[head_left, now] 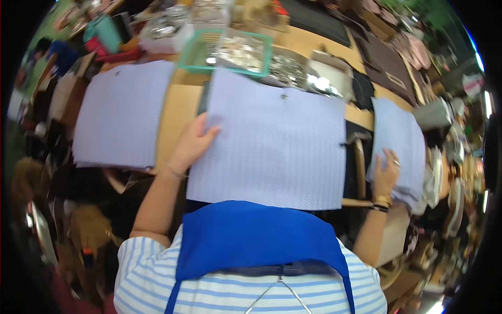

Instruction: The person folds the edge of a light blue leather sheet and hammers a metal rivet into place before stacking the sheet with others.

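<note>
In front of me a pale lavender, ribbed fabric panel (277, 146) is spread out, with a small round metal piece near the middle of its top edge. My left hand (194, 138) pinches the panel's left edge, thumb on top and fingers partly hidden. To the right, my right hand (387, 170) rests on a pile of similar lavender panels (400, 141); its fingers are apart and it appears to hold nothing. Another stack of lavender panels (120, 115) lies at the left, its top sheet also bearing a small metal piece.
Beyond the panel stand a green plastic basket (191, 52) with small white pieces, a heap of shiny metal parts (287, 68) and a white open box (332, 76). Dark brown material (387, 63) lies at the far right. A person in blue (63, 55) is at the far left.
</note>
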